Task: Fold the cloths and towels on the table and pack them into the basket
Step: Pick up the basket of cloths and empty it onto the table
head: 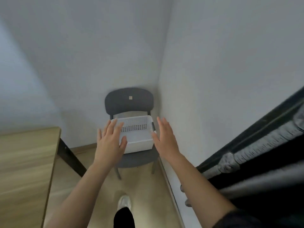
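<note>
White perforated plastic basket (139, 142) sits on the seat of a dark grey chair (129, 100) in the room corner, centre frame. Left hand (110, 142) spread wide, fingers straight, over the basket's left rim; contact unclear. Right hand (166, 139) flat and wide, just beside the right rim. Small tan square label (130, 97) on the chair back, no readable writing. Light wooden table (24, 162) lower left.

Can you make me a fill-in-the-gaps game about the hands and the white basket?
1. The white basket sits on a grey ____.
2. The basket has ____ inside it.
3. The left hand and right hand are both ____, with straight fingers.
4. The wooden table is on the person's ____ side.

Missing words: chair; nothing; open; left.
</note>
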`<state>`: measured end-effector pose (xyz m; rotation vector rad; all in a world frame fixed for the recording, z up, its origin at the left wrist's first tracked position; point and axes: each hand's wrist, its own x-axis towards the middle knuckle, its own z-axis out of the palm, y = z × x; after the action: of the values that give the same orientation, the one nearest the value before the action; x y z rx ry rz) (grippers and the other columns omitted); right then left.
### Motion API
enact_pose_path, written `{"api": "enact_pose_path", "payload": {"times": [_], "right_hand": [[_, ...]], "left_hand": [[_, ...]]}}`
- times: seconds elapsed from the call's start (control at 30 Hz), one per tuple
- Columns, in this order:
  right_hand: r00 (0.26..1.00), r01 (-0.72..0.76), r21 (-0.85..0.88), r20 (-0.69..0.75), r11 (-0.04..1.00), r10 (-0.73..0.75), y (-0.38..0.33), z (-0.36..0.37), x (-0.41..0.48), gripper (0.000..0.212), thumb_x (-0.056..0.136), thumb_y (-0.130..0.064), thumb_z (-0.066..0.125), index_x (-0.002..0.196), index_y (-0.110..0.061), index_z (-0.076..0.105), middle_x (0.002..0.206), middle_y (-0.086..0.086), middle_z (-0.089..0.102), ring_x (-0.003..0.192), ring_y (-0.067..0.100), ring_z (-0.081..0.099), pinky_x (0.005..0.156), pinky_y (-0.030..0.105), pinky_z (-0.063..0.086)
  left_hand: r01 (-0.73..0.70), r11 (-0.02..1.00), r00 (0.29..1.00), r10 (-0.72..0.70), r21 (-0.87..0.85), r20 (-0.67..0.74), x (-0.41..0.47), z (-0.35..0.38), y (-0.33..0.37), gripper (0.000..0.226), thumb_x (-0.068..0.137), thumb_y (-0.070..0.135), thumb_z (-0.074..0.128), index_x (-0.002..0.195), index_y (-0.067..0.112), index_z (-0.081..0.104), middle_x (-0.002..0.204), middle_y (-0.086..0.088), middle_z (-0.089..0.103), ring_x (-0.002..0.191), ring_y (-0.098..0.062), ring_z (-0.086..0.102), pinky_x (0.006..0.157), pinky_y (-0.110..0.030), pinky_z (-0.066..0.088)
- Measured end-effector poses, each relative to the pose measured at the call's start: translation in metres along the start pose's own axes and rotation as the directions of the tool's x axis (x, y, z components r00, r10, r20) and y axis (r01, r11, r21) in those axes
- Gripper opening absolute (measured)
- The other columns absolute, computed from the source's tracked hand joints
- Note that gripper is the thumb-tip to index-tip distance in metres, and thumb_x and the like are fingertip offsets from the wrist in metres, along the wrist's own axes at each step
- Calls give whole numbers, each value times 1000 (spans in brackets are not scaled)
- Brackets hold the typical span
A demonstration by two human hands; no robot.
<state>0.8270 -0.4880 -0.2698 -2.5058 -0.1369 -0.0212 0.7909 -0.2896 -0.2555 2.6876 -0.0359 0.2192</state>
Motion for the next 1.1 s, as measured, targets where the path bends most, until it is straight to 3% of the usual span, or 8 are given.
{"api": "enact_pose_path", "payload": {"times": [0.33,0.5,0.63,0.73,0.9,1.03,1.1], "right_hand": [[965,-245,-81,77,966,251,29,36,108,60,100,-31,39,151,-22,9,160,3,4,146,20,5,118,38,15],[904,-323,-69,274,944,329,47,66,149,61,98,-29,43,150,-21,13,155,3,21,139,23,27,111,40,29],[834,-377,-59,411,924,367,71,91,191,64,96,-27,48,150,-24,15,149,4,31,133,25,37,107,46,38],[765,-441,-84,485,894,423,93,110,227,64,95,-27,49,150,-23,16,148,4,33,131,27,40,105,48,40],[657,-626,-45,507,779,558,129,142,278,49,91,-26,56,136,-23,37,134,6,51,116,27,56,94,48,50],[549,-744,-56,517,666,657,138,154,300,67,94,-23,54,150,-20,17,148,10,37,130,31,44,105,47,40],[488,-789,-78,523,609,699,148,162,305,71,95,-21,53,151,-18,10,151,10,32,133,31,40,106,43,38]], "left_hand": [[-74,996,974,63,41,217,126,48,-68,50,98,31,37,145,21,24,156,-2,16,146,-21,3,115,-46,-1],[-92,990,916,44,102,399,161,84,-92,52,98,31,35,147,18,23,156,-4,17,146,-21,6,116,-49,2],[-66,987,869,-15,146,495,189,116,-107,50,97,31,36,144,19,27,153,-3,24,143,-20,14,115,-48,15],[29,984,823,-123,176,554,209,142,-118,49,97,31,37,143,21,28,155,-3,20,144,-21,13,115,-49,15],[234,950,728,-313,208,610,237,184,-139,51,97,34,37,145,21,25,157,-5,16,144,-26,14,116,-51,14],[484,864,639,-460,143,617,257,207,-158,60,95,32,44,147,16,19,156,-10,14,143,-32,14,114,-53,22],[627,770,554,-547,118,628,262,219,-170,68,94,29,49,149,15,12,156,-13,10,143,-35,12,113,-54,22]]}}
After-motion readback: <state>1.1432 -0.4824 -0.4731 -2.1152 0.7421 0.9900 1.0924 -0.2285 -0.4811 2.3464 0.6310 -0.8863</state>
